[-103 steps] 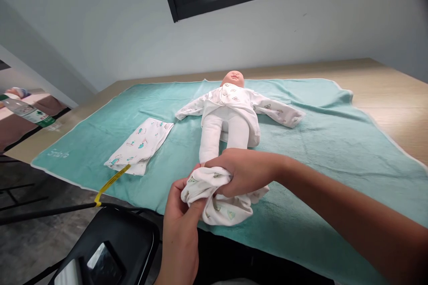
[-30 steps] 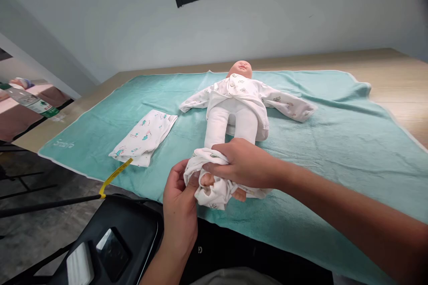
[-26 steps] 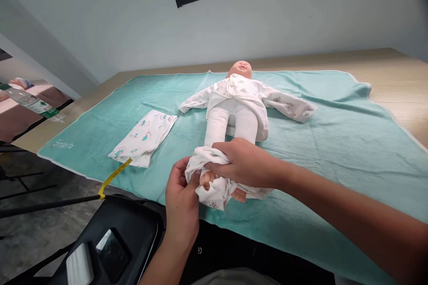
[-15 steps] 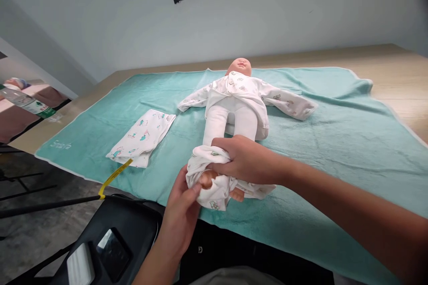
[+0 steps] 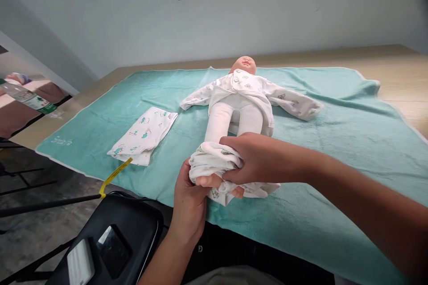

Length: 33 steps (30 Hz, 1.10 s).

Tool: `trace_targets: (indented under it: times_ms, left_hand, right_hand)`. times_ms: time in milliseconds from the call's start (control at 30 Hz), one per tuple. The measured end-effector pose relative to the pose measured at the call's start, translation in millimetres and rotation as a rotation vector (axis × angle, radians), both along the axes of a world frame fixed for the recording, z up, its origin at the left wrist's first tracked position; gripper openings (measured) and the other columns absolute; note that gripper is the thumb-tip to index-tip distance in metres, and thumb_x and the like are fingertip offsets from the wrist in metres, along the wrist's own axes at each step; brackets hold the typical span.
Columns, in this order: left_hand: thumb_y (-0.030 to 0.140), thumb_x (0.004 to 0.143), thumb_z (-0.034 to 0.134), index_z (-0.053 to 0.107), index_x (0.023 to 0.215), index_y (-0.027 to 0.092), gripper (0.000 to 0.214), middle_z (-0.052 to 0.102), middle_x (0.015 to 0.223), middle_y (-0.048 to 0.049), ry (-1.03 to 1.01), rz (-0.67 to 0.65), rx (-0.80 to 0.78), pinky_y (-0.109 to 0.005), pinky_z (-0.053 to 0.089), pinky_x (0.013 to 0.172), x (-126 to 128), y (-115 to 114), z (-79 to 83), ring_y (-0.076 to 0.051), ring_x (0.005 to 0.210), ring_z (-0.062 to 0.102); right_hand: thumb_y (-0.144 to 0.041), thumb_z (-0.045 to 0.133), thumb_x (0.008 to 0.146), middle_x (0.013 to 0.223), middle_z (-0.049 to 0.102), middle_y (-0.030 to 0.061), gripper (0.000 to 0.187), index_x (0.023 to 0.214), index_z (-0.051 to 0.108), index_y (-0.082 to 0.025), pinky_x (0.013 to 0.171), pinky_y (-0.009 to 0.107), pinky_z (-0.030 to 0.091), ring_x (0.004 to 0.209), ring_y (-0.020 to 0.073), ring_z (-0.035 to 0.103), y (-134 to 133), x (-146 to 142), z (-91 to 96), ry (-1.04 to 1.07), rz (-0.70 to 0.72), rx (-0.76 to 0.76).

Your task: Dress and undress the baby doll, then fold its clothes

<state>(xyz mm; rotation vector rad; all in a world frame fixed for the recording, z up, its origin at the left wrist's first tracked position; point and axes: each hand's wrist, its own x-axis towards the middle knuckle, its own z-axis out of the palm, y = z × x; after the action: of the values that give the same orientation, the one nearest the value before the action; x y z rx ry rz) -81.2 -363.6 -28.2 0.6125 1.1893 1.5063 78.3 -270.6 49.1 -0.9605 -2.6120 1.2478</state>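
A baby doll (image 5: 246, 67) lies on its back with its feet toward me, dressed in a printed white top (image 5: 241, 83) and plain white leggings (image 5: 218, 121). Bunched white baby pants (image 5: 209, 160) with a small print surround its lower leg. Their upper edge is in the grip of my right hand (image 5: 256, 156), thumb and fingers closed on the fabric. My left hand (image 5: 190, 200) is closed round the pants from the left and below, beside the bare foot (image 5: 210, 181) sticking out of them. The doll's other foot (image 5: 238, 192) shows partly amid the fabric.
A teal blanket (image 5: 334, 151) covers much of the wooden table (image 5: 406, 71). Left of the doll lies a folded printed cloth (image 5: 143, 136). A black seat (image 5: 133, 213) at lower left carries a phone (image 5: 113, 249) and a white device (image 5: 80, 262). A plastic bottle (image 5: 31, 98) is at far left.
The doll's foot now protrudes further from the pants' leg opening. My left thumb has moved off the toes, and the fabric is gathered higher. My right hand keeps its grip.
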Motion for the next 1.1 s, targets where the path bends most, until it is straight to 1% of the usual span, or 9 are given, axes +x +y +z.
trace_targets:
  times_ms: [167, 300, 433, 600, 667, 800, 900, 1000, 1100]
  left_hand:
    - [0.023, 0.062, 0.081, 0.063, 0.11, 0.02, 0.052, 0.072, 0.099, -0.0056, 0.03, -0.032, 0.057, -0.031, 0.051, 0.071, -2.2, 4.9, -7.8, -0.023, 0.085, 0.067]
    - [0.028, 0.066, 0.08, 0.063, 0.11, 0.02, 0.048, 0.071, 0.103, -0.0059, 0.104, -0.06, 0.08, -0.032, 0.051, 0.074, -5.3, 5.0, -6.5, -0.023, 0.088, 0.067]
    - [0.022, 0.072, 0.073, 0.064, 0.102, 0.02, 0.031, 0.069, 0.096, -0.003, 0.108, -0.068, 0.106, -0.029, 0.049, 0.073, -7.5, 7.8, -1.2, -0.019, 0.086, 0.064]
    - [0.02, 0.076, 0.066, 0.062, 0.09, 0.019, 0.015, 0.066, 0.086, -0.0008, 0.089, -0.067, 0.085, -0.027, 0.048, 0.069, -6.8, 13.2, 1.9, -0.017, 0.079, 0.062]
    - [0.021, 0.076, 0.065, 0.063, 0.093, 0.019, 0.017, 0.067, 0.09, -0.0018, 0.105, -0.073, 0.076, -0.028, 0.048, 0.071, -8.2, 12.9, 2.0, -0.018, 0.082, 0.063]
    - [0.018, 0.071, 0.068, 0.064, 0.109, 0.021, 0.038, 0.07, 0.104, -0.0042, 0.071, -0.115, 0.05, -0.03, 0.05, 0.078, -19.3, 9.0, 5.7, -0.022, 0.095, 0.065]
    - [0.019, 0.069, 0.067, 0.066, 0.114, 0.021, 0.045, 0.071, 0.105, -0.0052, 0.026, -0.143, 0.057, -0.032, 0.051, 0.08, -31.5, 9.2, 12.1, -0.024, 0.097, 0.066]
    - [0.038, 0.082, 0.064, 0.07, 0.11, 0.02, 0.034, 0.072, 0.104, -0.0076, 0.078, -0.15, 0.083, -0.033, 0.052, 0.081, -40.4, 16.6, 17.1, -0.024, 0.095, 0.067]
    - [0.05, 0.088, 0.06, 0.073, 0.103, 0.018, 0.038, 0.073, 0.098, -0.0079, 0.221, -0.168, 0.063, -0.032, 0.053, 0.078, -45.2, 29.0, 18.8, -0.023, 0.091, 0.067]
  right_hand:
    - [-0.033, 0.064, 0.076, 0.067, 0.06, 0.0003, 0.018, 0.08, 0.051, -0.021, 0.051, 0.026, 0.026, 0.055, 0.0126, 0.047, -3.2, 2.1, 1.2, -0.121, -0.025, 0.1]
    - [-0.031, 0.064, 0.075, 0.064, 0.058, -0.0003, 0.019, 0.076, 0.048, -0.021, 0.051, 0.027, 0.025, 0.054, 0.0122, 0.047, -4.9, -1.5, -4.6, -0.114, -0.034, 0.182]
    - [-0.031, 0.062, 0.077, 0.063, 0.057, -0.0013, 0.02, 0.075, 0.044, -0.021, 0.051, 0.026, 0.023, 0.053, 0.0112, 0.047, -4.1, -5.3, -11.1, -0.06, -0.043, 0.258]
    - [-0.026, 0.056, 0.081, 0.062, 0.056, -0.0016, 0.016, 0.075, 0.042, -0.021, 0.051, 0.026, 0.023, 0.053, 0.0104, 0.046, -3.3, -5.0, -13.5, -0.042, -0.045, 0.271]
    - [-0.027, 0.055, 0.082, 0.061, 0.056, -0.0016, 0.017, 0.075, 0.041, -0.021, 0.051, 0.027, 0.023, 0.052, 0.0104, 0.045, -3.3, -4.0, -12.9, -0.059, -0.052, 0.289]
    - [-0.028, 0.059, 0.08, 0.064, 0.057, -0.0014, 0.016, 0.077, 0.044, -0.021, 0.052, 0.027, 0.023, 0.053, 0.011, 0.045, -1.9, -1.6, -9.5, -0.09, -0.071, 0.344]
    - [-0.03, 0.06, 0.081, 0.069, 0.06, -0.0006, 0.015, 0.081, 0.049, -0.021, 0.053, 0.026, 0.025, 0.057, 0.0119, 0.048, 2.3, 1.4, -5.6, -0.079, -0.049, 0.274]
    - [-0.046, 0.06, 0.086, 0.077, 0.063, 0.0012, 0.026, 0.088, 0.056, -0.02, 0.055, 0.026, 0.031, 0.064, 0.0138, 0.052, 9.9, 6.9, -2.6, -0.012, 0.012, 0.071]
    - [-0.057, 0.049, 0.092, 0.083, 0.064, 0.003, 0.039, 0.094, 0.062, -0.019, 0.058, 0.027, 0.036, 0.069, 0.015, 0.054, 17.9, 14.1, -1.5, 0.077, 0.008, -0.086]
